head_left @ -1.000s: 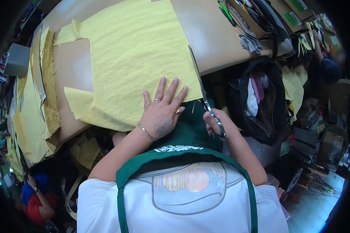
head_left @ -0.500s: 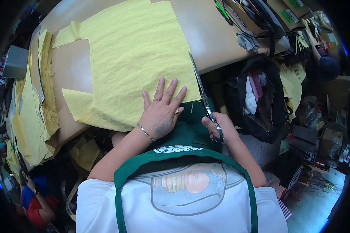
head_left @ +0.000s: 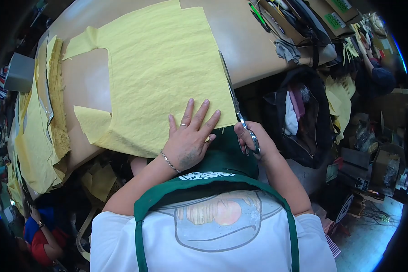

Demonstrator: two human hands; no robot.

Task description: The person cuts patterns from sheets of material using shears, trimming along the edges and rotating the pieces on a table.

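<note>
A large piece of yellow fabric (head_left: pixel 163 68) lies over the table, its near edge hanging toward my lap. My left hand (head_left: pixel 190 140) rests flat on its near right part, fingers spread, with a ring and a bracelet on. In my right hand (head_left: pixel 260 140) is a pair of metal scissors (head_left: pixel 237 106), thumb and fingers at the handle loops. The long blades point away from me along the fabric's right edge and look nearly closed. Whether any cloth sits between the blades cannot be made out.
Stacked yellow fabric pieces (head_left: pixel 54 104) hang over the table's left side beside a grey metal box (head_left: pixel 19 72). An open black bag (head_left: pixel 299 118) sits right of the table (head_left: pixel 249 59). A grey rag (head_left: pixel 287 51) lies near the far right corner. A person in red (head_left: pixel 45 245) is at lower left.
The yellow fabric's right corner and my left hand have shifted slightly toward me and right. My right hand has drawn a little nearer with the scissors, whose tips now sit farther up the edge.
</note>
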